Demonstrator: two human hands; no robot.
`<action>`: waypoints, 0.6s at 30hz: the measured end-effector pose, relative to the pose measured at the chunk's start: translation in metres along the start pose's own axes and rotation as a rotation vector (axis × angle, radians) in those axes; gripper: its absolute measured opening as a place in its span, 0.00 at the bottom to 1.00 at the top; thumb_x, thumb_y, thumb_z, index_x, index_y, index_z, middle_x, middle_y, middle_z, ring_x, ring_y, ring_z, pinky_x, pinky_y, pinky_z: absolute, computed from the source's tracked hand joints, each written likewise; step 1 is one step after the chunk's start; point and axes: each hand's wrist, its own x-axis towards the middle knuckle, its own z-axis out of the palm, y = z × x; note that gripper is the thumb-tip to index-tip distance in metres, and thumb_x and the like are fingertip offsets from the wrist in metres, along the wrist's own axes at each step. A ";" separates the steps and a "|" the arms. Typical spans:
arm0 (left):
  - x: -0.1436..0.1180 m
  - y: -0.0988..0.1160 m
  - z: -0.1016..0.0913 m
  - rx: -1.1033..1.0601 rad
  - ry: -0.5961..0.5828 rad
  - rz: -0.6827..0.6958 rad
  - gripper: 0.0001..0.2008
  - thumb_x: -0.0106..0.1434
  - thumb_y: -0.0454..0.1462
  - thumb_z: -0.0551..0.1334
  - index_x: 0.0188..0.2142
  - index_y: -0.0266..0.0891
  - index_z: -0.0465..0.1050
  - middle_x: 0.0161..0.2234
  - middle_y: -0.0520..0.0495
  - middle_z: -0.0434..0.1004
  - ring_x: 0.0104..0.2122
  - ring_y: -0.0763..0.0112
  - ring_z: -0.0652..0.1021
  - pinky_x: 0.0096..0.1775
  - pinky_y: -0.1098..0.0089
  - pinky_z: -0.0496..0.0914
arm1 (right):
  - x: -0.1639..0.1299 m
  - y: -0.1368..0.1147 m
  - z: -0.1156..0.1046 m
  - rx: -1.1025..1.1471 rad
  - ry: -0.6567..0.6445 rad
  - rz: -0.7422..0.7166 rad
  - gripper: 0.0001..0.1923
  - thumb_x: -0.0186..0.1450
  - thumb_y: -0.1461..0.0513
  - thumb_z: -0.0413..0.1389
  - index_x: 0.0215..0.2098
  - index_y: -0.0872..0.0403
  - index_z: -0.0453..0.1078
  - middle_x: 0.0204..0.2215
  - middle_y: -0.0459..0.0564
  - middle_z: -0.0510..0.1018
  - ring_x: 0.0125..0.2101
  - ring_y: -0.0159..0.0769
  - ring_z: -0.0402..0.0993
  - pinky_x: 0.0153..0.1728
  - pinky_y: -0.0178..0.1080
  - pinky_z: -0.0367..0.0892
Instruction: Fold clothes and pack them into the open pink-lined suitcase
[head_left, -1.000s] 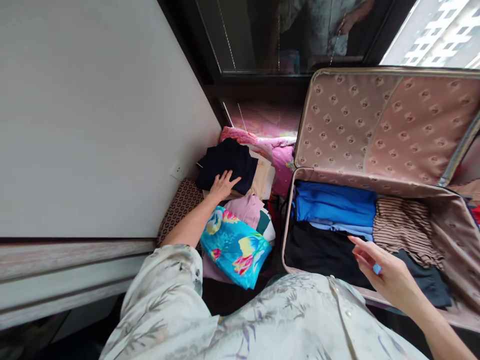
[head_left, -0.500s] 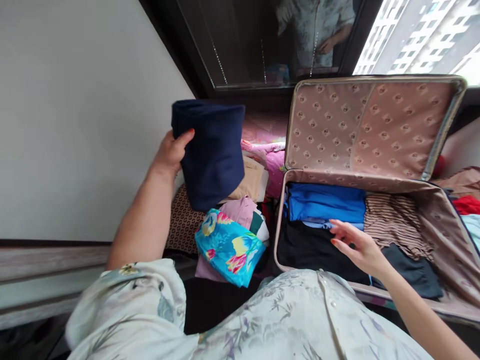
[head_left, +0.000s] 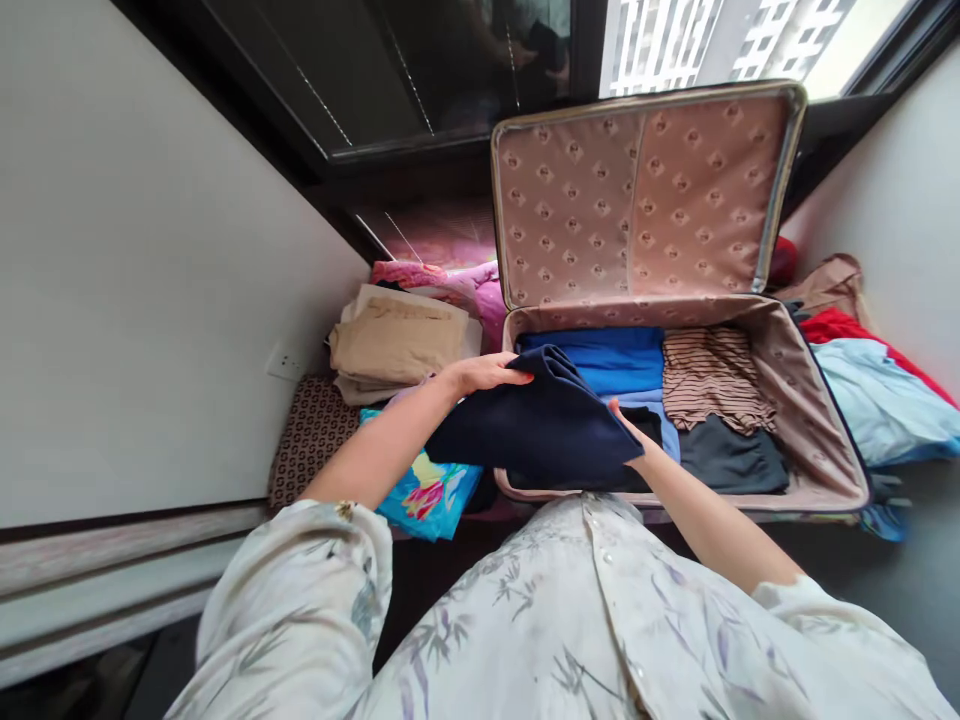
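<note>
A folded navy blue garment (head_left: pixel 536 425) is held in the air between both hands, over the left front part of an open suitcase (head_left: pixel 829 495). My left hand (head_left: pixel 491 374) grips its upper left edge, thumb on top. My right hand (head_left: pixel 630 435) holds its right end; some of the fingers are hidden behind the cloth. Inside the suitcase lie folded blue clothing (head_left: pixel 619 357), a striped brown top (head_left: pixel 709 375), a dark grey folded garment (head_left: pixel 731 455) and black cloth partly covered by the navy one.
Left of the suitcase are a beige folded clothes pile (head_left: pixel 405 335), a turquoise floral cloth (head_left: pixel 431 495) and a brown patterned surface (head_left: pixel 307 440). Light blue clothes (head_left: pixel 881 395) and a red garment (head_left: pixel 840 322) lie at the right. The raised lid (head_left: pixel 645 195) leans toward the window.
The navy garment has moved right and down from the left pile to the suitcase, tilting flatter. My right hand, empty before, has taken hold of its right end. The view has shifted right.
</note>
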 end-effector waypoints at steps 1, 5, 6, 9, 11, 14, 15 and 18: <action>0.014 -0.001 0.003 0.031 -0.033 0.001 0.29 0.48 0.50 0.76 0.46 0.36 0.81 0.37 0.46 0.84 0.37 0.58 0.82 0.42 0.63 0.77 | -0.014 0.003 -0.005 0.019 -0.017 0.014 0.51 0.47 0.25 0.58 0.53 0.52 0.75 0.47 0.57 0.83 0.52 0.54 0.78 0.49 0.51 0.76; 0.075 0.002 0.006 0.227 0.151 0.031 0.20 0.56 0.45 0.73 0.44 0.37 0.82 0.36 0.48 0.84 0.38 0.59 0.82 0.40 0.67 0.76 | -0.048 0.011 -0.028 0.124 -0.043 0.068 0.46 0.41 0.40 0.74 0.52 0.53 0.74 0.42 0.55 0.84 0.47 0.51 0.80 0.48 0.48 0.76; 0.092 0.004 0.006 0.282 0.260 0.047 0.17 0.58 0.44 0.72 0.44 0.36 0.82 0.37 0.47 0.83 0.39 0.59 0.82 0.41 0.66 0.75 | -0.049 0.014 -0.033 0.136 0.017 0.099 0.42 0.42 0.48 0.76 0.51 0.53 0.73 0.39 0.54 0.84 0.44 0.50 0.81 0.46 0.47 0.76; 0.135 0.001 0.010 0.366 0.506 0.081 0.15 0.66 0.43 0.68 0.48 0.36 0.79 0.45 0.44 0.81 0.45 0.60 0.81 0.47 0.62 0.76 | -0.036 0.030 -0.050 0.113 0.405 0.288 0.26 0.46 0.62 0.71 0.44 0.54 0.73 0.28 0.49 0.81 0.33 0.42 0.80 0.38 0.43 0.77; 0.152 -0.012 0.017 0.365 0.567 0.079 0.18 0.70 0.44 0.65 0.55 0.37 0.74 0.53 0.41 0.77 0.49 0.59 0.79 0.50 0.56 0.76 | -0.023 0.045 -0.065 0.078 0.621 0.427 0.18 0.49 0.64 0.67 0.38 0.54 0.72 0.22 0.45 0.76 0.25 0.36 0.75 0.31 0.40 0.74; 0.153 -0.049 0.043 0.377 0.658 0.061 0.20 0.69 0.42 0.66 0.57 0.38 0.71 0.59 0.37 0.70 0.56 0.54 0.74 0.56 0.50 0.71 | -0.014 0.067 -0.089 0.038 0.721 0.536 0.13 0.54 0.65 0.62 0.37 0.53 0.69 0.18 0.41 0.71 0.19 0.31 0.68 0.26 0.37 0.70; 0.148 -0.066 0.055 0.387 0.692 0.046 0.19 0.67 0.39 0.67 0.56 0.38 0.71 0.59 0.35 0.69 0.59 0.52 0.72 0.59 0.50 0.68 | -0.014 0.072 -0.095 0.033 0.721 0.550 0.13 0.55 0.65 0.62 0.38 0.53 0.69 0.20 0.42 0.73 0.20 0.31 0.68 0.25 0.37 0.69; 0.125 -0.121 0.099 0.397 0.832 -0.117 0.20 0.64 0.35 0.67 0.55 0.37 0.68 0.59 0.32 0.66 0.62 0.51 0.69 0.63 0.53 0.62 | -0.018 0.083 -0.107 0.024 0.669 0.544 0.18 0.54 0.64 0.65 0.42 0.52 0.70 0.29 0.46 0.79 0.26 0.33 0.73 0.28 0.37 0.70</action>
